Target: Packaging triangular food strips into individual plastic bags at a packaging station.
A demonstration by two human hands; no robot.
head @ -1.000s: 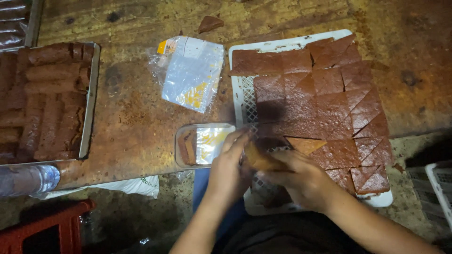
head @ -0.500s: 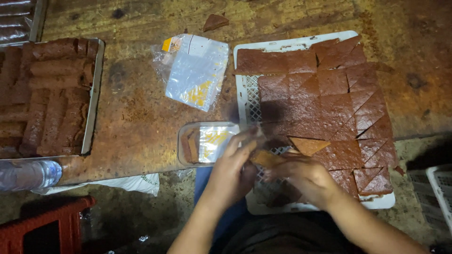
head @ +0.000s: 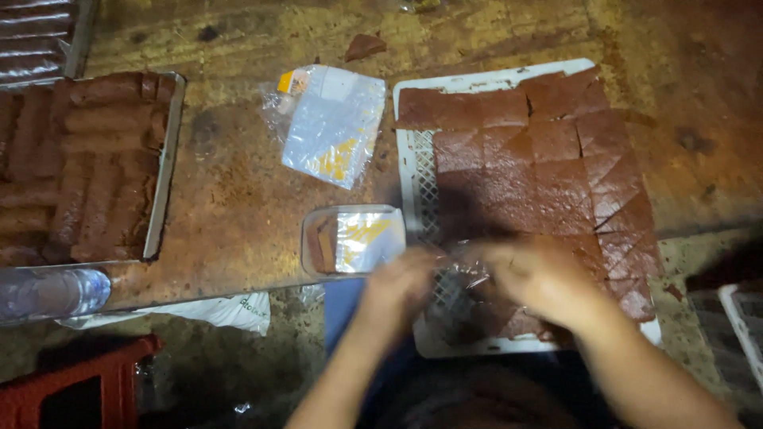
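Note:
My left hand (head: 401,287) and my right hand (head: 534,280) are blurred with motion over the near edge of a white perforated tray (head: 419,171). Between them they hold a crinkled clear plastic wrapper (head: 459,274); whatever is inside it is hidden. The tray carries several flat reddish-brown pieces (head: 540,151) cut into squares and triangles. Just left of my left hand stands a small clear plastic box (head: 350,240) with brown pieces and a white and yellow wrapper inside.
A stack of clear bags (head: 334,123) lies on the worn wooden table (head: 230,214). A metal tray (head: 163,191) of brown rolls sits at the left, a plastic bottle (head: 52,294) and a red stool (head: 79,381) below it. One loose brown scrap (head: 364,46) lies at the back.
Both hands have shifted quickly and are now blurred. The orange-brown piece seen between them earlier is out of sight behind clear plastic. The view has tilted slightly.

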